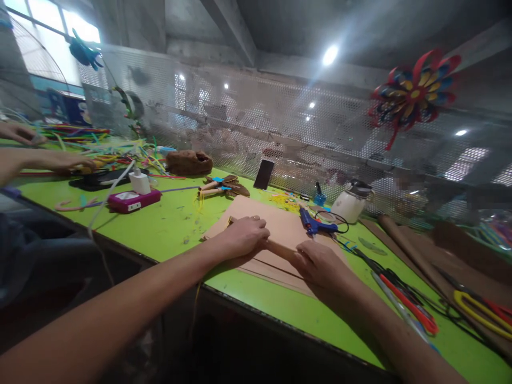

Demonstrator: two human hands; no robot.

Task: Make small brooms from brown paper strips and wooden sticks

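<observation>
A stack of flat tan paper sheets (246, 205) lies at the table's front edge, before me. Across it runs a narrow tan paper roll (282, 252), with both my hands on it. My left hand (248, 234) is closed over the roll's left part, knuckles up. At the other end, my right hand (320, 261) grips the roll with its fingers curled, the thumb side towards the left hand. Just beyond the right hand, a blue glue gun (316, 223) rests on the sheets.
On the green table (172, 224) are a purple power strip (134, 201), a brown pouch-like object (189, 162), small paper-roll figures (218, 186), a phone (264, 174) and a white jug (351, 202). Yellow-handled scissors (480, 312) lie right. Another person's hands (76, 161) work at left.
</observation>
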